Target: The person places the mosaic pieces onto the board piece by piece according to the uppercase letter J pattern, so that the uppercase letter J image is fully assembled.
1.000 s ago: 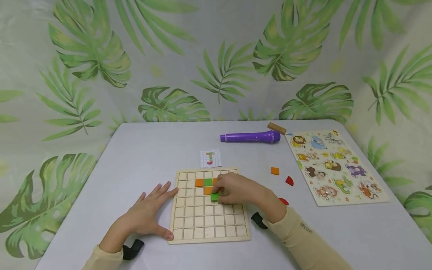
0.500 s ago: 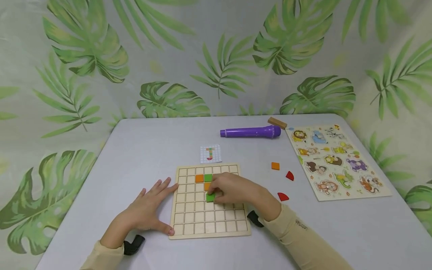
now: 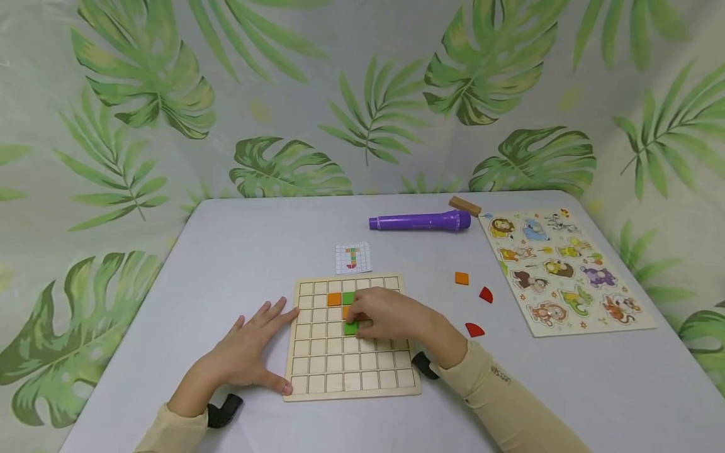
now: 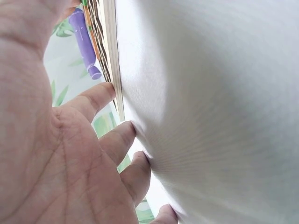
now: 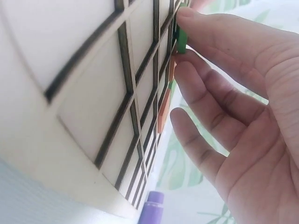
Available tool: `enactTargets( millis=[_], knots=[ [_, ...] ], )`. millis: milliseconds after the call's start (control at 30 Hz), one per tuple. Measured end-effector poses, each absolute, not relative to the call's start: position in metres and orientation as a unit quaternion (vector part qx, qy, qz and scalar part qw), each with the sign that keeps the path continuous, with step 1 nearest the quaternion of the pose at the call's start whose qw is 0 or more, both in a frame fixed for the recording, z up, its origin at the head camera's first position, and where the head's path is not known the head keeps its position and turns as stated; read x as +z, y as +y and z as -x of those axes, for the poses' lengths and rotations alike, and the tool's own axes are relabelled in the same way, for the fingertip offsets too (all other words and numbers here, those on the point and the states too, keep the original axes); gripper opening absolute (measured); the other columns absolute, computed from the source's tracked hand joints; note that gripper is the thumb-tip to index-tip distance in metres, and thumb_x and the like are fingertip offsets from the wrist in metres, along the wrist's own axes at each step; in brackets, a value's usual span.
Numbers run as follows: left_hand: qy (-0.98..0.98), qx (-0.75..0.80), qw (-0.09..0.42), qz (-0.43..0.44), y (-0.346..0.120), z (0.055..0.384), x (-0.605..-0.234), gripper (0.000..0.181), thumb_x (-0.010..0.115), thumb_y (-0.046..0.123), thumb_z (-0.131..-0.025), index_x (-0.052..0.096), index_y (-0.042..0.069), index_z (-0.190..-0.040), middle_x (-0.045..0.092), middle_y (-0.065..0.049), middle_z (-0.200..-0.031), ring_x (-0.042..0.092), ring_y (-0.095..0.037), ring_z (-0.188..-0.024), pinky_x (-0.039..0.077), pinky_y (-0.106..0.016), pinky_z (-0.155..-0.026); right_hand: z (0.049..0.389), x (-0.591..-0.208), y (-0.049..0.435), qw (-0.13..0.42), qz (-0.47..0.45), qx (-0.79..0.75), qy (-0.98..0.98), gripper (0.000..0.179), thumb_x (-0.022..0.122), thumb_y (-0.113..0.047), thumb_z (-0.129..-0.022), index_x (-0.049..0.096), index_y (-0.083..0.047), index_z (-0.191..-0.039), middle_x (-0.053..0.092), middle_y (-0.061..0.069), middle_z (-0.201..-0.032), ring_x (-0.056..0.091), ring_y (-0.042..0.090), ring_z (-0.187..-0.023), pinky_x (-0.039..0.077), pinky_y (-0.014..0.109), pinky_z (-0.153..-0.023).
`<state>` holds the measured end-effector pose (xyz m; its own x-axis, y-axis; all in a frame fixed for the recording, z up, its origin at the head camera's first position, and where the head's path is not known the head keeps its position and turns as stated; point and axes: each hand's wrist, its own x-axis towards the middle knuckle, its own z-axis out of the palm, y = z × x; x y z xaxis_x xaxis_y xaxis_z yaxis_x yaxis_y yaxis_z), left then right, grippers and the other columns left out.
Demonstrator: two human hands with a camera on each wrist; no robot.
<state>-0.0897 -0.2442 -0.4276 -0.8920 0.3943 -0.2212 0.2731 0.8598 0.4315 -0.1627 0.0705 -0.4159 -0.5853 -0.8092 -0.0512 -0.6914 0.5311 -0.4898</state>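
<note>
A wooden grid board (image 3: 334, 382) lies on the table in front of me. My left hand (image 3: 246, 353) is spread flat beside it, thumb and index finger touching its left edge. Over the board's middle, my right hand (image 3: 396, 316) pinches a green square tile (image 3: 350, 329) between thumb and fingers. The right wrist view shows this green tile (image 5: 182, 41) raised a little from the grid. Above it in the same column are an orange tile (image 3: 345, 311), partly covered by my fingers, and another green tile (image 3: 348, 297). One orange tile (image 3: 335, 299) sits to the left; cells under my right hand are hidden.
A small pattern card (image 3: 353, 258) lies behind the board. To the right are an orange tile (image 3: 461, 278) and two red quarter-circle pieces (image 3: 474, 329). Farther off lie a purple toy microphone (image 3: 419, 221), a wooden block (image 3: 465, 206) and an animal puzzle board (image 3: 566, 277).
My right hand has moved slightly left with the green tile, which now lines up with the column under the orange tile. My left hand stays at the board's edge. The head view has tilted slightly.
</note>
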Motion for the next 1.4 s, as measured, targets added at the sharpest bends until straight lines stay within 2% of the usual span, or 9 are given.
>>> enactTargets(
  millis=[500,833,1033,1200,1400],
  knots=[
    [0.954,0.192,0.154,-0.173,-0.244,0.09,-0.429,0.138,0.097,0.072,-0.055,0.034,0.027,-0.17,0.019,-0.012,-0.181,0.018,-0.047,-0.166,0.015,-0.085,-0.122,0.164,-0.418,0.069,0.14,0.432,-0.22,0.863,0.019,0.084,-0.012,-0.093,0.083,-0.01,-0.112,0.074,0.001,-0.108,0.064,0.012,-0.092,0.057,0.022,-0.086],
    [0.953,0.193,0.155,-0.172,-0.244,0.09,-0.428,0.138,0.097,0.071,-0.055,0.034,0.027,-0.17,0.019,-0.012,-0.181,0.018,-0.047,-0.166,0.015,-0.085,-0.122,0.171,-0.414,0.084,0.149,0.406,-0.239,0.869,0.02,0.081,-0.013,-0.094,0.082,-0.012,-0.114,0.072,0.0,-0.104,0.061,0.013,-0.09,0.054,0.027,-0.084],
    [0.954,0.19,0.152,-0.175,-0.244,0.09,-0.429,0.139,0.096,0.073,-0.055,0.034,0.027,-0.17,0.019,-0.012,-0.181,0.018,-0.047,-0.166,0.017,-0.085,-0.121,0.181,-0.409,0.113,0.163,0.36,-0.258,0.882,0.024,0.081,-0.016,-0.096,0.079,-0.011,-0.119,0.072,-0.001,-0.106,0.063,0.015,-0.095,0.055,0.029,-0.088],
    [0.955,0.187,0.15,-0.176,-0.244,0.09,-0.43,0.139,0.096,0.074,-0.054,0.034,0.027,-0.17,0.02,-0.012,-0.181,0.019,-0.047,-0.166,0.017,-0.085,-0.121,0.193,-0.408,0.154,0.129,0.331,-0.26,0.898,0.027,0.083,-0.016,-0.094,0.079,-0.01,-0.121,0.073,0.001,-0.104,0.064,0.015,-0.096,0.057,0.035,-0.089],
    [0.953,0.194,0.153,-0.174,-0.245,0.09,-0.43,0.139,0.096,0.073,-0.055,0.033,0.028,-0.17,0.019,-0.011,-0.181,0.018,-0.046,-0.166,0.016,-0.085,-0.122,0.205,-0.406,0.203,0.096,0.287,-0.246,0.921,0.036,0.083,-0.017,-0.094,0.076,-0.007,-0.128,0.074,0.008,-0.111,0.068,0.023,-0.103,0.058,0.042,-0.09]
  ],
)
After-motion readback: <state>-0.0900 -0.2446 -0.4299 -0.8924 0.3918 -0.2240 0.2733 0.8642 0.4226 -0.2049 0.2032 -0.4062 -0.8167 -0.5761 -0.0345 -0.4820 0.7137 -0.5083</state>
